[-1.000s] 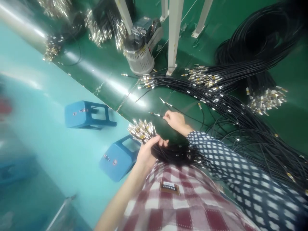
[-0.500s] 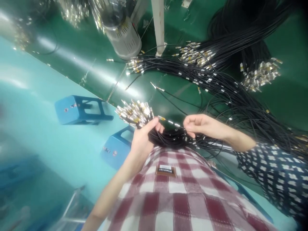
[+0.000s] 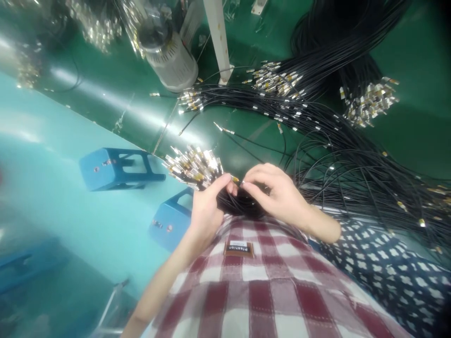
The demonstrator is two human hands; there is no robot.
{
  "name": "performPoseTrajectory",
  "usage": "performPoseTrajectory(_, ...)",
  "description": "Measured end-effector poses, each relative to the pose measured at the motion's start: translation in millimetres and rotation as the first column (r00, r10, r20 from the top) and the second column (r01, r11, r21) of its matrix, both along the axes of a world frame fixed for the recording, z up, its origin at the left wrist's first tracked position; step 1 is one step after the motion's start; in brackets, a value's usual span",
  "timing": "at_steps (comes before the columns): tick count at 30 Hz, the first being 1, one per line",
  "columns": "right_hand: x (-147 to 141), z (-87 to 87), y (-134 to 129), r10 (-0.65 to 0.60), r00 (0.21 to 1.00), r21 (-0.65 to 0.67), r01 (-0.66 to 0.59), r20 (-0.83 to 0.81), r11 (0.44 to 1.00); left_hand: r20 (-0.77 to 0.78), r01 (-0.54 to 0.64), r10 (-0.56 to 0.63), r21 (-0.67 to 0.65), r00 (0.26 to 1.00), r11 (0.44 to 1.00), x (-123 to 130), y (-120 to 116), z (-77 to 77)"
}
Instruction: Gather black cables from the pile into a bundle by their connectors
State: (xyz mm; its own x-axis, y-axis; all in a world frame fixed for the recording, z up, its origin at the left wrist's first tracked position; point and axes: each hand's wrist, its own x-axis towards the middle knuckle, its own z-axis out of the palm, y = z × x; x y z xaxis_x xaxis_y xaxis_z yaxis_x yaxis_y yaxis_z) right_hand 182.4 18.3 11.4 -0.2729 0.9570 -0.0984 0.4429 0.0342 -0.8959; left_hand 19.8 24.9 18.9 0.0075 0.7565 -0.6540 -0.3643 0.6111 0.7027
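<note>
A thick bundle of black cables [image 3: 239, 204] lies against my checked apron, its many silvery and gold connector ends [image 3: 193, 166] fanned out to the left. My left hand [image 3: 211, 197] is closed round this bundle just behind the connectors, thumb on top. Close beside it, my right hand [image 3: 273, 190] pinches a single black cable near its gold-coloured tip [image 3: 235, 179], which sits by my left thumb. The right fingers partly hide that cable.
More black cables [image 3: 352, 136] spread over the green table [image 3: 141, 119], with connector clusters at the back right [image 3: 371, 103]. A grey-white cylindrical machine [image 3: 172, 65] and a pale metal post [image 3: 218, 42] stand behind. Blue stools [image 3: 98, 169] are on the floor, left.
My right hand has slid left along the cable, from well right of my left hand to right beside it. The left hand keeps its hold; the whole view has shifted slightly.
</note>
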Motion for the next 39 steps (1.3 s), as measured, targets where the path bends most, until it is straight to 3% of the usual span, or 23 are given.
performPoseTrajectory(3, -7, 0.9, 2, -0.047, 0.968, -0.23, -0.011, -0.247, 0.973, -0.02, 0.006, -0.006, -0.005, 1.0, 1.0, 2, 0, 0.6)
performPoseTrajectory(5, -8, 0.7, 6, -0.113, 0.909, -0.413, -0.069, -0.401, 0.908, -0.009, 0.004, -0.004, -0.014, 1.0, 1.0, 3, 0, 1.0)
performPoseTrajectory(7, -9, 0.4, 7, -0.151, 0.883, -0.503, -0.107, -0.444, 0.857, 0.008, 0.0, 0.0, -0.019, 1.0, 1.0, 4, 1, 1.4)
performPoseTrajectory(9, -10, 0.4, 5, -0.132, 0.929, -0.431, -0.032, -0.345, 0.902, 0.005, 0.001, -0.001, -0.011, 1.0, 1.0, 3, 1, 1.7)
performPoseTrajectory(11, -12, 0.9, 0, -0.115, 0.987, -0.183, 0.094, -0.111, 0.979, -0.008, 0.003, -0.003, 0.005, 1.0, 1.0, 3, 0, 1.8)
performPoseTrajectory(13, -14, 1.7, -4, -0.138, 0.985, 0.045, 0.134, 0.108, 0.99, -0.014, 0.002, -0.001, 0.011, 1.0, 1.0, 2, -1, 1.8)
performPoseTrajectory(14, -16, 2.3, -5, -0.137, 0.98, 0.072, 0.128, 0.147, 0.989, -0.013, -0.001, 0.001, 0.01, 1.0, 1.0, 2, -2, 1.7)
performPoseTrajectory(18, -21, 7.0, -1, -0.104, 0.994, -0.172, 0.095, -0.046, 0.981, -0.012, -0.011, 0.011, 0.009, 1.0, 1.0, 4, -5, 1.5)
performPoseTrajectory(21, -20, 10.1, 3, -0.081, 0.996, -0.215, 0.075, -0.022, 0.974, -0.024, -0.03, 0.03, 0.013, 0.999, 0.999, 4, -4, 1.6)
performPoseTrajectory(25, 1, -2.2, -3, 0.09, 0.993, -0.042, -0.087, 0.078, 0.995, -0.003, -0.04, 0.039, -0.029, 0.999, 0.999, 1, 0, -1.4)
performPoseTrajectory(28, 33, -24.0, -14, 0.152, 0.949, 0.152, -0.199, 0.278, 0.968, 0.022, -0.065, 0.067, -0.067, 0.998, 0.996, -2, 3, -6.7)
performPoseTrajectory(31, 59, -42.2, -22, 0.189, 0.918, 0.206, -0.273, 0.349, 0.94, 0.009, -0.089, 0.09, -0.065, 0.996, 0.994, -5, 4, -11.3)
performPoseTrajectory(36, 49, -41.6, -14, 0.155, 0.959, 0.159, -0.195, 0.238, 0.968, 0.051, -0.083, 0.088, -0.088, 0.995, 0.993, -6, 6, -11.7)
performPoseTrajectory(39, 21, -31.9, -1, 0.059, 0.996, 0.006, -0.06, 0.073, 0.998, 0.115, -0.116, 0.123, -0.069, 0.986, 0.991, -8, 6, -9.8)
